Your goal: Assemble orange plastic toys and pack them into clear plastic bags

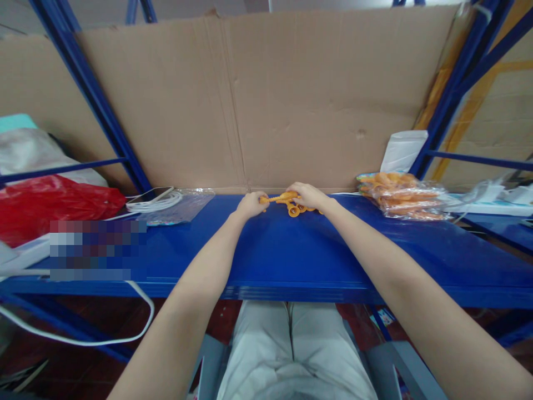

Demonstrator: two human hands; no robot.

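At the back of the blue shelf (287,250), both my hands are closed on an orange plastic toy (283,197) with a thin ribbed neck. My left hand (250,205) grips its left end between the fingertips. Around its right part are the fingers of my right hand (307,195), which hide some of it. Just below the toy, near my right hand, shows an orange round cup-like end (293,211). Further small orange parts beside it are partly covered, and I cannot tell whether they join the held piece.
Clear bags of orange pieces (402,194) lie at the right, near a white power strip (495,205). On the left are a coiled white cable (160,201), a clear plastic bag (191,205) and a red bag (58,205). Behind stands a cardboard panel (312,100) between blue posts.
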